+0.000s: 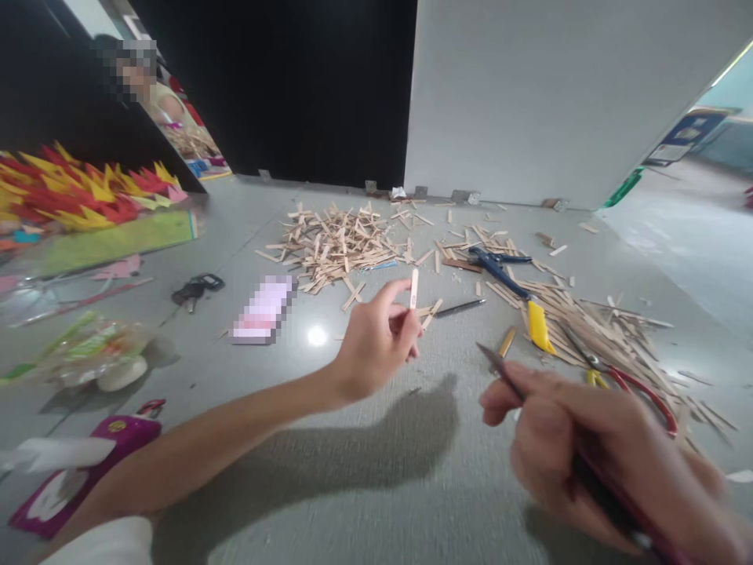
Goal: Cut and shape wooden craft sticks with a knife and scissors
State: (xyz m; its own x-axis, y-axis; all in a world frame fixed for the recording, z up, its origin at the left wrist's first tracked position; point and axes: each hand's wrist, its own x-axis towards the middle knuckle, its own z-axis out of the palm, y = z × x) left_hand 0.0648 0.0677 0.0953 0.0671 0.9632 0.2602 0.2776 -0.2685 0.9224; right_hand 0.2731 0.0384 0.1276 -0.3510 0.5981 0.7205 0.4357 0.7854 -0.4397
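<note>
- You raise 1 pale wooden stick (pixel 414 290) above the grey surface (pixel 329 486), in front of a heap of loose sticks (pixel 341 243), with your left grip (pixel 376 345) clamped on its lower part between thumb and forefinger.
- Your right grip (pixel 582 439) is closed around a dark, pointed tool (pixel 605 494), its tip angled forward and to the left; motion blur and your fingers hide too much to tell its type.
- The step in hand appears to be readying that 1 stick for the tool: the tip and the wood are apart, with bare surface between them.
- The next move, by this reading, calls for you to keep the left pinch steady and bring the 2 together with care, the point kept clear of your left fingers.
- The stick itself looks slim, flat and straight, standing nearly upright, its upper end free above your fingers.
- It shows 1 small dark mark on the face toward you, just above the thumb, too small to read.
- To your right, scissors (pixel 595 362) and a blue-handled tool (pixel 503 275) lie among scattered wooden strips (pixel 623 353), all outside either grip.
</note>
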